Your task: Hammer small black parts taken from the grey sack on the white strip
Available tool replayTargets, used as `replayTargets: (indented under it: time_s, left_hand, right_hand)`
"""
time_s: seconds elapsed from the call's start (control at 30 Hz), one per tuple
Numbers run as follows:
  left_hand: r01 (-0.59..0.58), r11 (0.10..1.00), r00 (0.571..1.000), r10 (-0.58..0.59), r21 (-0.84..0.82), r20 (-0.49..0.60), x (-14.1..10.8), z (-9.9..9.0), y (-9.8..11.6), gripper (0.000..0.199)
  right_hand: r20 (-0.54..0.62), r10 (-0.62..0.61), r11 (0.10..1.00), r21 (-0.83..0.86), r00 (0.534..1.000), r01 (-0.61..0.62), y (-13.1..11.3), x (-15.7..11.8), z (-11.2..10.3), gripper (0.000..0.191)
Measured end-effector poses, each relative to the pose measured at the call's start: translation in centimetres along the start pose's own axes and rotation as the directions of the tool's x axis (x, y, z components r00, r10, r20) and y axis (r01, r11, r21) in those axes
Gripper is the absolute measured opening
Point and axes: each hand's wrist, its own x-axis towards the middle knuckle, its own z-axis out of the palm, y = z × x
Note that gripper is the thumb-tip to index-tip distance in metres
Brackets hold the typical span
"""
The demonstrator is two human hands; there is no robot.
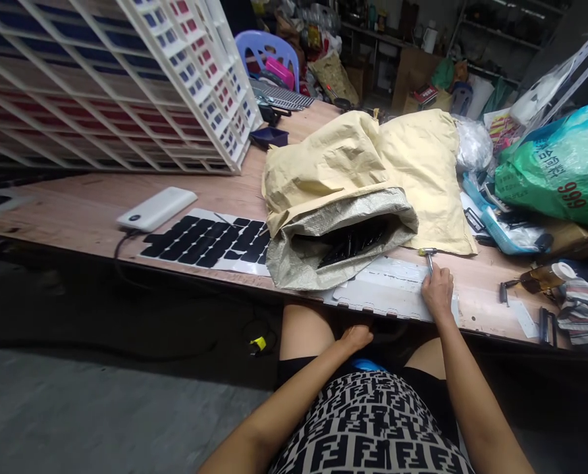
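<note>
A workshop is suggested by a table (pixel 224 187), where black pieces (pixel 205 240) are laid in rows, a small metal tool (pixel 428 259) is held and dark parts (pixel 350 243) are bagged, with shelves (pixel 501 35) behind.

The left hand (pixel 359 337) has its fingertips out of sight, so whether it holds anything cannot be told. The right hand (pixel 438 291) hides the handle of a small tool (pixel 428 257). Black pieces (pixel 353 242) sit too deep in the sack's (pixel 294 263) shadow to identify. The view's edges cut off the white crate (pixel 232 157) and green bag (pixel 545 168).
</note>
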Motion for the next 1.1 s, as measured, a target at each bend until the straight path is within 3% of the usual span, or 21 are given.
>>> replayTargets:
  time_s: [0.07, 0.1, 0.17, 0.2, 0.23, 0.3, 0.33, 0.4, 0.5, 0.57, 0.63, 0.73, 0.77, 0.83, 0.9, 1.03, 1.1]
  left_hand:
    - [-0.239, 0.971, 0.971, 0.239, 0.022, -0.010, -1.5, -0.5, 0.9, 0.030]
    - [-0.415, 0.908, 0.908, 0.417, 0.051, -0.043, -2.3, -1.0, 1.5, 0.026]
    - [-0.689, 0.705, 0.683, 0.709, 0.167, -0.174, -3.7, -3.0, 2.6, 0.021]
    - [-0.731, 0.638, 0.579, 0.767, 0.241, -0.277, -4.1, -4.5, 3.0, 0.023]
    - [-0.707, 0.641, 0.516, 0.757, 0.301, -0.401, -4.2, -6.3, 3.3, 0.024]
    - [-0.539, 0.785, 0.459, 0.579, 0.306, -0.674, -3.4, -10.4, 3.4, 0.024]
    - [-0.421, 0.873, 0.461, 0.440, 0.247, -0.770, -2.7, -12.5, 3.1, 0.023]
    - [-0.171, 0.980, 0.481, 0.175, 0.104, -0.859, -0.9, -16.3, 2.0, 0.026]
    - [0.124, 0.992, 0.627, -0.101, -0.029, -0.772, 1.4, -19.5, -0.1, 0.034]
    - [0.182, 0.982, 0.704, -0.164, -0.047, -0.691, 2.0, -20.0, -1.1, 0.031]
    - [0.138, 0.990, 0.688, -0.111, -0.021, -0.717, 1.7, -19.5, -1.4, 0.026]
    - [-0.047, 0.994, 0.573, 0.108, 0.100, -0.812, 0.2, -17.5, 0.0, 0.022]
    - [-0.133, 0.981, 0.560, 0.193, 0.143, -0.806, -0.3, -16.5, 0.9, 0.020]
    - [-0.321, 0.926, 0.584, 0.361, 0.202, -0.727, -0.8, -14.3, 2.9, 0.018]
    - [-0.448, 0.869, 0.634, 0.474, 0.209, -0.612, -0.4, -12.1, 4.8, 0.017]
    - [-0.446, 0.880, 0.738, 0.465, 0.164, -0.490, 2.0, -9.3, 6.9, 0.016]
    - [-0.445, 0.886, 0.756, 0.449, 0.128, -0.477, 3.0, -9.0, 7.0, 0.023]
  right_hand:
    - [0.000, -0.005, 1.000, -0.017, 1.000, 0.005, 0.0, 0.0, 0.0, 0.043]
    - [0.001, -0.008, 1.000, -0.023, 1.000, 0.008, 0.0, 0.0, 0.0, 0.043]
    - [0.000, -0.017, 0.999, -0.030, 1.000, 0.017, 0.0, -0.1, 0.0, 0.044]
    - [-0.001, -0.018, 0.999, -0.033, 1.000, 0.018, -0.1, -0.1, 0.0, 0.044]
    - [-0.001, -0.018, 0.999, -0.035, 1.000, 0.017, -0.1, -0.1, 0.0, 0.044]
    - [0.002, -0.013, 0.999, -0.042, 1.000, 0.013, -0.1, 0.0, 0.0, 0.044]
    - [0.006, -0.009, 0.999, -0.045, 1.000, 0.009, -0.1, 0.0, 0.0, 0.044]
    - [0.018, 0.000, 0.999, -0.050, 1.000, 0.001, -0.1, 0.0, 0.1, 0.043]
    - [0.028, 0.011, 0.999, -0.037, 1.000, -0.010, -0.1, 0.0, 0.1, 0.043]
    - [0.024, 0.009, 1.000, -0.017, 1.000, -0.009, 0.0, 0.0, 0.1, 0.043]
    - [0.020, 0.002, 1.000, -0.001, 1.000, -0.002, 0.0, -0.1, 0.1, 0.044]
    - [0.024, -0.001, 1.000, 0.005, 1.000, 0.001, 0.0, -0.1, 0.1, 0.044]
    - [0.023, 0.001, 1.000, 0.005, 1.000, -0.001, 0.0, -0.1, 0.2, 0.044]
    - [0.017, 0.006, 1.000, 0.012, 1.000, -0.006, 0.1, -0.1, 0.3, 0.044]
    - [0.013, 0.006, 1.000, 0.022, 1.000, -0.006, 0.2, 0.0, 0.5, 0.044]
    - [0.031, 0.014, 0.999, 0.048, 0.999, -0.015, 0.2, -0.1, 0.5, 0.045]
    - [0.039, 0.024, 0.997, 0.068, 0.999, -0.026, 0.2, -0.2, 0.4, 0.046]
